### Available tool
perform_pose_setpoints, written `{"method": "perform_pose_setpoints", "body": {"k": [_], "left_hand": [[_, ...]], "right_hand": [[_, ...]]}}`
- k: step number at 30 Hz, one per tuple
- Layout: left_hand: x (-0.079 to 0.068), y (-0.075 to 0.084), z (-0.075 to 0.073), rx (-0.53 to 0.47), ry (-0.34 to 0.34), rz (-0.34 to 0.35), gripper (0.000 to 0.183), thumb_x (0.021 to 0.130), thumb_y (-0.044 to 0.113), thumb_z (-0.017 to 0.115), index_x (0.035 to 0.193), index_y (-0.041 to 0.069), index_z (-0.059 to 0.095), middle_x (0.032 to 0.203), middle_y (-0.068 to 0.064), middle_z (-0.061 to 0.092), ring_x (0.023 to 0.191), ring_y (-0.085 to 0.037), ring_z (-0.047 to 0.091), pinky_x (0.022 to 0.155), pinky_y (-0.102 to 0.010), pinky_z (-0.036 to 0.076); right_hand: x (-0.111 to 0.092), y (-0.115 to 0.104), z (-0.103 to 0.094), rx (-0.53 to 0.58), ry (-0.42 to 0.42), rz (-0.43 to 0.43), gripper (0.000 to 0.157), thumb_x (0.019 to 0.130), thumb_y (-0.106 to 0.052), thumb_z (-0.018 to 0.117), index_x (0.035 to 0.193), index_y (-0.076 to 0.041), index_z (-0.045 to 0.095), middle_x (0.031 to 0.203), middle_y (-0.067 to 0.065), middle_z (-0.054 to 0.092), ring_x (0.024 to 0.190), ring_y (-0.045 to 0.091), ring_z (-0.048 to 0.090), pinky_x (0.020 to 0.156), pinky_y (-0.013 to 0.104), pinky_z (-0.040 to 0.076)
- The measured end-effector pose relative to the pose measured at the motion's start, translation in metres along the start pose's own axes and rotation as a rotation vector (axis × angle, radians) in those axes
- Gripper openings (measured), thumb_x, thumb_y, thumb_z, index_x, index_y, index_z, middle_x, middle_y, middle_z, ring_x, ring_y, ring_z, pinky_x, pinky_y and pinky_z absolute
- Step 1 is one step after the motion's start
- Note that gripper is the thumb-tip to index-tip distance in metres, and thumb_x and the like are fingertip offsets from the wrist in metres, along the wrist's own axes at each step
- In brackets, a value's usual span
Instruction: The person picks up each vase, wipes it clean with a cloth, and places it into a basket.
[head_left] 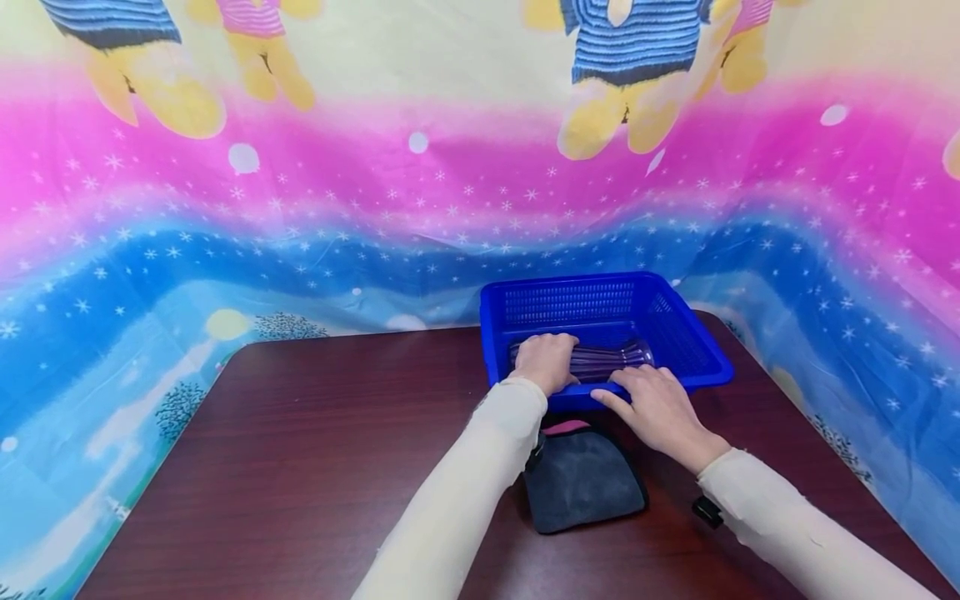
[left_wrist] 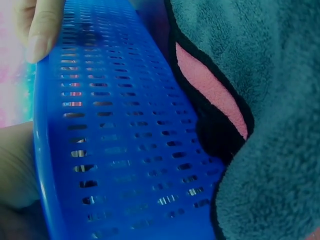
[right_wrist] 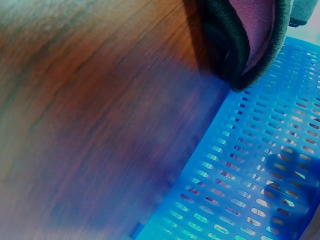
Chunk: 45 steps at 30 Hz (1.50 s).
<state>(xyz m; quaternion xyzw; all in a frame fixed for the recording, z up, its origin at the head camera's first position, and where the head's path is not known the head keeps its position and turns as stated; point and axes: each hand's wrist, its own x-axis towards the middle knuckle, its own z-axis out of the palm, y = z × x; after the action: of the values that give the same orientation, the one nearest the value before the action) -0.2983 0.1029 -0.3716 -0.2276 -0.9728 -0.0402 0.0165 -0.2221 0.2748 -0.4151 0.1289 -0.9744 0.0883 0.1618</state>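
Note:
A clear ribbed glass vase (head_left: 603, 360) lies on its side in a blue plastic basket (head_left: 566, 287). My left hand (head_left: 546, 362) reaches over the near rim and grips the vase's left part; its fingertips are partly hidden. My right hand (head_left: 660, 412) bends over the near rim close to the vase's right end, its fingers inside and its thumb at the outer side. In the left wrist view a thumb (left_wrist: 45, 32) lies on the basket's rim and part of the left hand (left_wrist: 15, 165) shows behind the wall.
In front of the basket a dark grey fuzzy pouch-like piece (head_left: 585, 483), with black edging and pink lining, lies below my wrists. Everything stands on a dark red wooden table (head_left: 337, 433). A printed curtain (head_left: 405, 200) surrounds its back and sides.

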Motion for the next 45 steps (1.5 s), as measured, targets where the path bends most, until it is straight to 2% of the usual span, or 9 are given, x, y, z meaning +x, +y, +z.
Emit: {"method": "perform_pose_setpoints", "body": {"k": [8, 13, 22, 28, 34, 45], "left_hand": [[-0.001, -0.003, 0.0, -0.051, -0.008, 0.02, 0.066, 0.085, 0.047, 0.078, 0.145, 0.028, 0.056, 0.139, 0.008, 0.065, 0.128, -0.014, 0.062, 0.114, -0.029, 0.043], [0.0, -0.006, 0.003, -0.084, 0.003, 0.034, 0.064, 0.086, 0.046, 0.078, 0.144, 0.026, 0.057, 0.14, 0.006, 0.065, 0.128, -0.015, 0.062, 0.114, -0.03, 0.044], [-0.001, -0.009, 0.007, -0.128, 0.044, 0.042, 0.059, 0.086, 0.046, 0.078, 0.14, 0.025, 0.061, 0.136, 0.005, 0.068, 0.122, -0.014, 0.066, 0.107, -0.03, 0.05], [-0.004, -0.01, 0.007, -0.105, 0.04, 0.056, 0.059, 0.087, 0.047, 0.076, 0.14, 0.026, 0.061, 0.136, 0.007, 0.067, 0.12, -0.012, 0.067, 0.102, -0.03, 0.053], [-0.006, -0.011, 0.004, -0.084, 0.077, 0.082, 0.056, 0.09, 0.046, 0.074, 0.141, 0.027, 0.06, 0.138, 0.007, 0.067, 0.118, -0.011, 0.067, 0.096, -0.03, 0.057], [-0.013, -0.015, -0.006, -0.087, 0.159, 0.127, 0.05, 0.093, 0.044, 0.071, 0.139, 0.027, 0.061, 0.135, 0.007, 0.068, 0.112, -0.012, 0.07, 0.086, -0.03, 0.06]], "right_hand": [[-0.001, 0.0, 0.0, -0.005, 0.016, -0.013, 0.05, 0.099, -0.049, 0.059, 0.116, -0.004, 0.074, 0.111, 0.016, 0.076, 0.104, 0.037, 0.066, 0.087, 0.054, 0.048], [-0.002, 0.0, 0.001, -0.002, 0.014, -0.009, 0.051, 0.099, -0.05, 0.058, 0.116, -0.004, 0.073, 0.112, 0.017, 0.075, 0.105, 0.037, 0.066, 0.089, 0.054, 0.048], [-0.003, -0.001, 0.002, 0.015, -0.005, 0.007, 0.052, 0.099, -0.05, 0.059, 0.117, -0.003, 0.073, 0.113, 0.018, 0.075, 0.107, 0.038, 0.066, 0.092, 0.057, 0.047], [-0.004, -0.001, 0.003, 0.03, -0.01, 0.005, 0.05, 0.099, -0.049, 0.059, 0.115, -0.004, 0.073, 0.111, 0.017, 0.075, 0.105, 0.037, 0.067, 0.092, 0.058, 0.047], [-0.002, -0.002, 0.001, 0.044, 0.003, -0.005, 0.05, 0.099, -0.049, 0.06, 0.114, -0.003, 0.073, 0.109, 0.016, 0.076, 0.102, 0.036, 0.067, 0.091, 0.057, 0.047], [0.0, -0.002, -0.005, 0.165, 0.012, 0.02, 0.05, 0.097, -0.049, 0.063, 0.119, -0.005, 0.071, 0.116, 0.016, 0.074, 0.111, 0.039, 0.067, 0.097, 0.061, 0.043]]}}
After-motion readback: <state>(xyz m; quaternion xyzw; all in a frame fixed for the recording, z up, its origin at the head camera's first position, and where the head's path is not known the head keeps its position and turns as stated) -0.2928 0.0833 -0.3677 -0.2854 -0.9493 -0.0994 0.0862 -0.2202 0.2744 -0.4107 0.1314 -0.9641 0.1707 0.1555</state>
